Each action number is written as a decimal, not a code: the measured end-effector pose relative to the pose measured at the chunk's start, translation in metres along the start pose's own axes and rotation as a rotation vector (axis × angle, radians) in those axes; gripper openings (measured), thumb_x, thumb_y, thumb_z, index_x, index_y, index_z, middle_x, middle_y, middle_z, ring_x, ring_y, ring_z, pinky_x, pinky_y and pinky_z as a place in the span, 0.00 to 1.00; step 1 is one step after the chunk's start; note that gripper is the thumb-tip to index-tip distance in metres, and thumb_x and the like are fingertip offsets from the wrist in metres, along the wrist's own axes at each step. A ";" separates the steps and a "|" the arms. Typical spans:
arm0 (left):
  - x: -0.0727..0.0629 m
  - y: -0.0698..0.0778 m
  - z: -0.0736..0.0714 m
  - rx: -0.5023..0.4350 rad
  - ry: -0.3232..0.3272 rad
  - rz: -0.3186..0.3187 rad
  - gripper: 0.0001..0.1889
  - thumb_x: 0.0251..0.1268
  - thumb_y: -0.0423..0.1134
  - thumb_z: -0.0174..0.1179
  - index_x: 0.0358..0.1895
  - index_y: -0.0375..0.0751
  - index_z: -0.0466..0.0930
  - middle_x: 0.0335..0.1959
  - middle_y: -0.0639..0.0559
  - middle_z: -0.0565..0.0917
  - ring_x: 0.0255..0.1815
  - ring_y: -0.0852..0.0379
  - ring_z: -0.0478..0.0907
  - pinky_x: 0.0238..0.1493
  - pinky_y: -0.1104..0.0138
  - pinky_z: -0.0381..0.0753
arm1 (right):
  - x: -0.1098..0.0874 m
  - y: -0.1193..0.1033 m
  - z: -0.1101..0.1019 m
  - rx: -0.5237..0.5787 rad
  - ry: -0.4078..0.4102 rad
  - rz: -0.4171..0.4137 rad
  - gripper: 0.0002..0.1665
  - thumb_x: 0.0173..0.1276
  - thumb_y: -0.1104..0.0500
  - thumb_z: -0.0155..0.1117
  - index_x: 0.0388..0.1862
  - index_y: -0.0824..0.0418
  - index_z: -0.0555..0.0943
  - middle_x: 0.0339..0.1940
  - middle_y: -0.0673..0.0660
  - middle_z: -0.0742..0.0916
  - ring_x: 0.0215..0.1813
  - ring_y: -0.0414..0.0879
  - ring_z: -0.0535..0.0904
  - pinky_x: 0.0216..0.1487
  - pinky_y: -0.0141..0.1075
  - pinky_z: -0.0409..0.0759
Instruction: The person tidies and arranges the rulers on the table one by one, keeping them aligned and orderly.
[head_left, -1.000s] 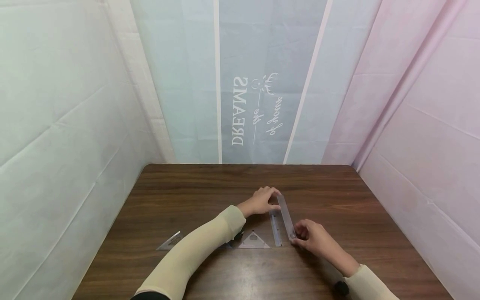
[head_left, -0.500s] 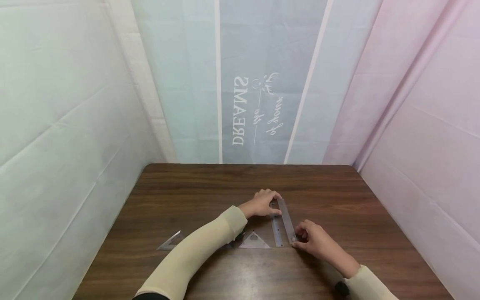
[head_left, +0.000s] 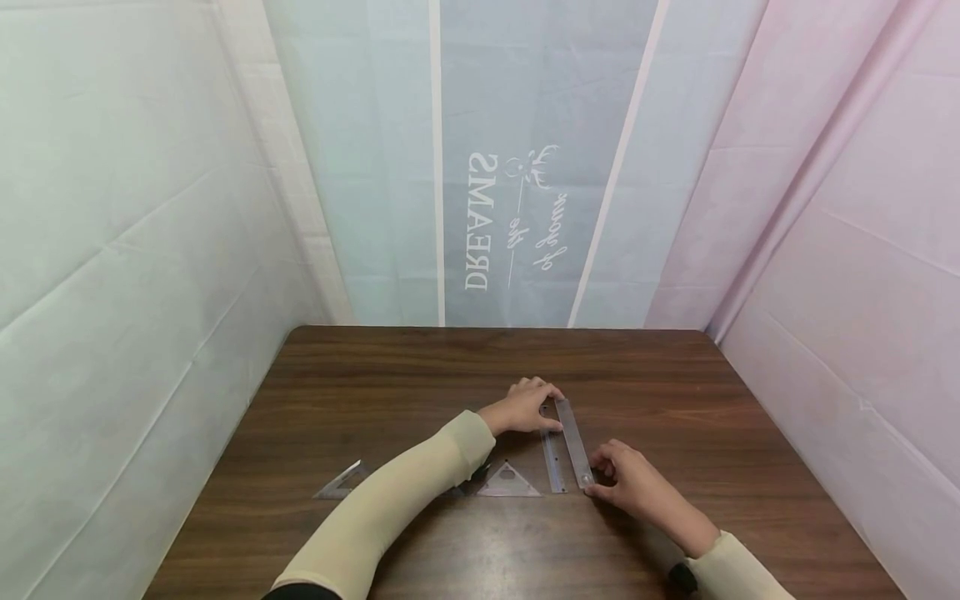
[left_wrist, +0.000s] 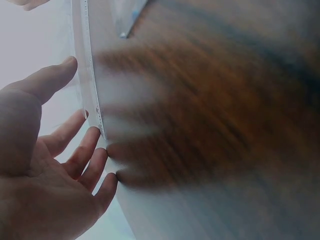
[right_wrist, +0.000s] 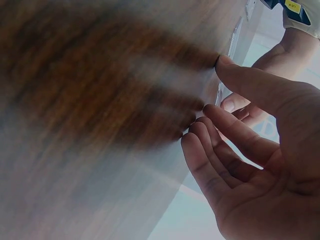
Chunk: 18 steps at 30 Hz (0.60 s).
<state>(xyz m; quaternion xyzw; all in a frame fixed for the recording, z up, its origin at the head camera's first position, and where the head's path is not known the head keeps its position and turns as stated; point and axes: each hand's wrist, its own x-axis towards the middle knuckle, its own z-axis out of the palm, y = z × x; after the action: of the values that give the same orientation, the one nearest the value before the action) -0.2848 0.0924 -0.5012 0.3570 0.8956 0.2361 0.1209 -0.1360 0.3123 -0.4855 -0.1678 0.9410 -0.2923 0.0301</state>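
A clear plastic ruler (head_left: pixel 572 440) lies slanted on the table, with a hand at each end. My left hand (head_left: pixel 517 407) touches its far end, thumb and index fingertip apart at the edge. At the near end my right hand (head_left: pixel 628 479) rests its thumb and fingertips by the corner. In the left wrist view the ruler (left_wrist: pixel 86 65) runs past the spread fingers (left_wrist: pixel 75 160). The right wrist view shows long, lightly bent fingers (right_wrist: pixel 200 160) touching down beside it. Just left lies a second clear ruler (head_left: pixel 554 465), its far part behind the left hand.
A clear triangular set square (head_left: pixel 493 490) lies left of the rulers. Farther left, another set square (head_left: pixel 333 487) is partly covered by the left sleeve (head_left: pixel 405 492). Something bluish shows beneath that forearm. Fabric-covered walls (head_left: pixel 112 250) enclose the brown wooden table (head_left: pixel 420 367).
The clear ruler has come down and slightly toward me between both hands, now flat beside the second ruler. The left hand lowered a little with it; the right hand stayed nearly still.
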 end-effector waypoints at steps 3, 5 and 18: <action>0.000 0.000 -0.003 -0.006 -0.013 -0.003 0.28 0.74 0.54 0.71 0.72 0.51 0.78 0.72 0.52 0.75 0.72 0.50 0.68 0.75 0.54 0.64 | 0.002 -0.002 -0.002 -0.001 -0.005 0.005 0.20 0.57 0.60 0.88 0.41 0.62 0.84 0.37 0.50 0.81 0.38 0.41 0.78 0.37 0.33 0.79; 0.000 0.000 -0.004 -0.011 -0.016 -0.005 0.28 0.73 0.54 0.71 0.71 0.51 0.78 0.72 0.51 0.75 0.72 0.50 0.67 0.75 0.54 0.64 | 0.002 -0.002 -0.002 0.000 -0.008 0.008 0.20 0.57 0.60 0.88 0.41 0.62 0.84 0.37 0.50 0.81 0.38 0.41 0.78 0.37 0.33 0.79; 0.001 -0.001 -0.010 -0.026 -0.039 -0.009 0.30 0.74 0.54 0.71 0.74 0.50 0.77 0.74 0.49 0.73 0.74 0.49 0.66 0.77 0.53 0.63 | 0.006 -0.002 -0.007 -0.010 -0.022 -0.007 0.22 0.57 0.60 0.88 0.44 0.64 0.84 0.38 0.51 0.81 0.39 0.41 0.77 0.38 0.34 0.79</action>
<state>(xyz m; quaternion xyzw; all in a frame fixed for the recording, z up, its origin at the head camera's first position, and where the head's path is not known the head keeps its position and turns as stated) -0.2899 0.0891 -0.4933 0.3557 0.8916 0.2404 0.1439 -0.1418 0.3122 -0.4783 -0.1742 0.9415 -0.2858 0.0386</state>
